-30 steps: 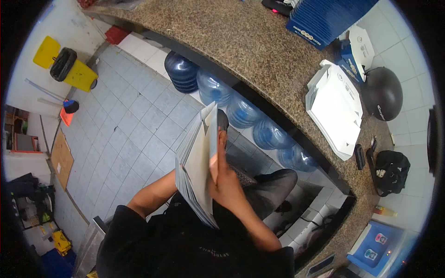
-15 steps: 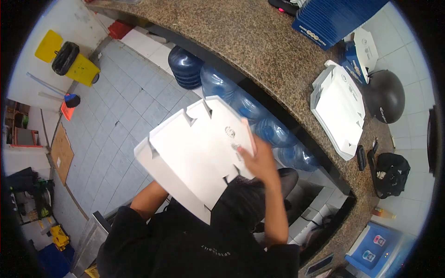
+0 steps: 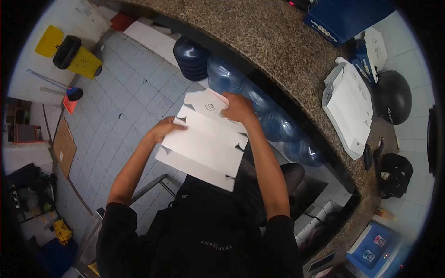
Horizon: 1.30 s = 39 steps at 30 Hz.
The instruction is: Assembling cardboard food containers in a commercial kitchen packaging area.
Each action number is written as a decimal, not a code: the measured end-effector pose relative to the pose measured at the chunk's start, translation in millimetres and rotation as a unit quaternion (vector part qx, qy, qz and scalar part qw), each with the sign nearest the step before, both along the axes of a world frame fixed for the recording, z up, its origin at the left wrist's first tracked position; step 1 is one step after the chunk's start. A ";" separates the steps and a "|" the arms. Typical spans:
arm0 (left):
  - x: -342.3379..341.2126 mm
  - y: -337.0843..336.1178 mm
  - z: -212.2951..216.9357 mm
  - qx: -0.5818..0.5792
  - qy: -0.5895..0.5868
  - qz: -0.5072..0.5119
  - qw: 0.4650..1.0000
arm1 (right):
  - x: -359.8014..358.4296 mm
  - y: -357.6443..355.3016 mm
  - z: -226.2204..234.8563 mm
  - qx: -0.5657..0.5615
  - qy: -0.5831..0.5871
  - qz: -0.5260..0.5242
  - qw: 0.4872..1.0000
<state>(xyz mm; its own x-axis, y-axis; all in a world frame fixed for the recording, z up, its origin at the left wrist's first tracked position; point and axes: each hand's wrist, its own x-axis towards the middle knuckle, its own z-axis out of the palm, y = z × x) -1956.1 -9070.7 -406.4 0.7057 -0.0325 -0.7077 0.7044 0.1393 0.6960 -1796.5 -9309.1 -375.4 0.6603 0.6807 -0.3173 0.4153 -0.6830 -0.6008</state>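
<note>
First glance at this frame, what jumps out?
A flat white cardboard box blank held open at centre frame, the left hand on its left edge and the right hand gripping its top. To the right, a stack of the same white blanks lies on the speckled stone counter. Blue water jugs stand under the counter.

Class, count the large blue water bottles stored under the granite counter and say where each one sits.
4 visible: a dark blue water bottle at the far end, then three lighter blue water bottles in a row beneath the speckled granite counter. More may be hidden.
</note>
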 end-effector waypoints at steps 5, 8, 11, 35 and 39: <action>-30.9 -13.8 -36.2 -0.039 -0.015 0.083 0.996 | -25.9 -26.1 -37.9 0.152 -0.300 -0.131 0.933; -44.2 -18.0 -47.1 -0.049 -0.008 0.132 0.990 | -74.8 -84.1 -65.0 0.166 -0.151 -0.345 0.911; -47.8 -27.4 -53.3 -0.068 -0.002 0.152 0.986 | -115.8 -116.4 -97.3 0.150 0.153 -0.476 0.853; -55.7 -49.8 -25.5 -0.074 0.011 0.271 0.960 | -134.6 -110.2 -92.2 0.216 0.449 -0.465 0.732; -55.7 -52.6 -17.7 -0.148 0.003 0.286 0.947 | -135.4 -107.5 -98.0 0.205 0.407 -0.467 0.758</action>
<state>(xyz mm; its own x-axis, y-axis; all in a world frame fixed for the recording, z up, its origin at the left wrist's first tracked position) -2011.8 -9123.2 -424.2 0.6635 0.1569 -0.7315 0.4580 0.6880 0.5629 -1931.9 -9416.6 -473.4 0.6137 0.1895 -0.7665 -0.7562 -0.1381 -0.6396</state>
